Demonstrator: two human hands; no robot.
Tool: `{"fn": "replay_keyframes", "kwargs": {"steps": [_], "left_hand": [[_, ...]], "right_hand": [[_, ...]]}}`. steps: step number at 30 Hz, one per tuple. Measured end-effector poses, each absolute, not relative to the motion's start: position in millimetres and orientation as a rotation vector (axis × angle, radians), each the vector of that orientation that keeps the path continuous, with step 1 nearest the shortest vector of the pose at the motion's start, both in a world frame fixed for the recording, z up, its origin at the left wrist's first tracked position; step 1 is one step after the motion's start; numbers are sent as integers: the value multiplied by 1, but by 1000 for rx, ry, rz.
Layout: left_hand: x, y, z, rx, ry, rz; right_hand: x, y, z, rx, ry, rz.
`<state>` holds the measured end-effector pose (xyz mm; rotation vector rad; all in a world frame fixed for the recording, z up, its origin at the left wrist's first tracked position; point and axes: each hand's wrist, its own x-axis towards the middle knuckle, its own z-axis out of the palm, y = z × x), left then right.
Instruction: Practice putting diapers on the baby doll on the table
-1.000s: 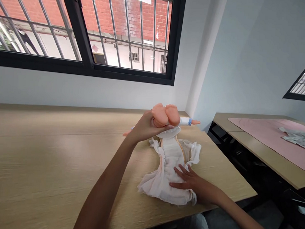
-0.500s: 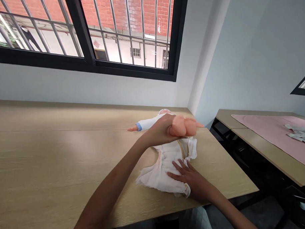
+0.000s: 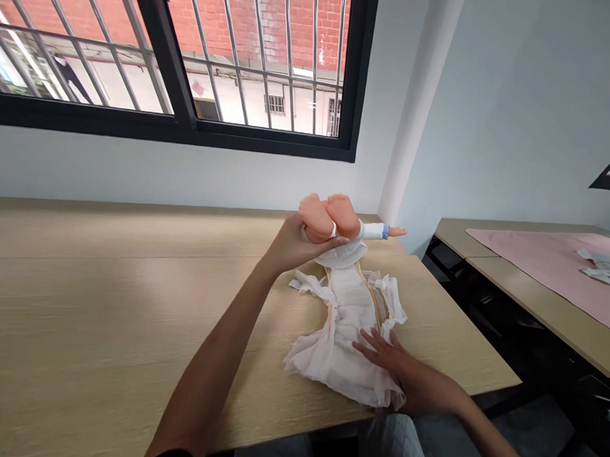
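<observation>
A baby doll (image 3: 342, 216) lies on the table with its feet raised toward me. My left hand (image 3: 295, 245) is closed around its lower legs, just under the two soles. One doll arm in a white sleeve with a blue cuff sticks out to the right; the head is hidden behind the feet. An unfolded white diaper (image 3: 349, 310) is spread flat between the doll and me, its far end reaching the doll's bottom. My right hand (image 3: 405, 365) rests on the diaper's near right part, fingers spread and holding nothing.
The wooden table (image 3: 107, 301) runs left along the wall under a barred window (image 3: 271, 61). To the right, past a gap, stands another table with a pink cloth (image 3: 529, 256) and a folded pale cloth (image 3: 606, 267) on it. My knees are below the near edge.
My left hand has moved the doll's feet left and up, showing more of the diaper's far end. The diaper's near end is spread wider; my right hand has shifted slightly right.
</observation>
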<state>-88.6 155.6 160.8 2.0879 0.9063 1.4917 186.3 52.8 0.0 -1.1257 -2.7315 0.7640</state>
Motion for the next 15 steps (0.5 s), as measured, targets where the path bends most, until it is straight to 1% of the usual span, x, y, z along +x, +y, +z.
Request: {"fn": "replay_keyframes", "kwargs": {"steps": [3, 4, 6, 8, 11, 13, 15], "left_hand": [[-97, 162, 161, 2072, 904, 1527], [-98, 163, 162, 2066, 904, 1540], [-99, 163, 163, 2061, 900, 1553], [-97, 161, 164, 2068, 891, 1537], [-95, 155, 166, 2087, 877, 1496], [-94, 152, 167, 2104, 888, 1468], [-94, 150, 168, 2121, 913, 1454]], "right_hand": [[199, 58, 35, -1017, -2582, 1084], [199, 65, 45, -996, -2547, 1120], [191, 90, 56, -956, -2517, 1081], [170, 126, 52, -999, -2447, 883], [129, 184, 26, -1109, -2379, 432], [103, 214, 7, -1084, -2447, 301], [84, 232, -6, -1080, -2481, 251]]}}
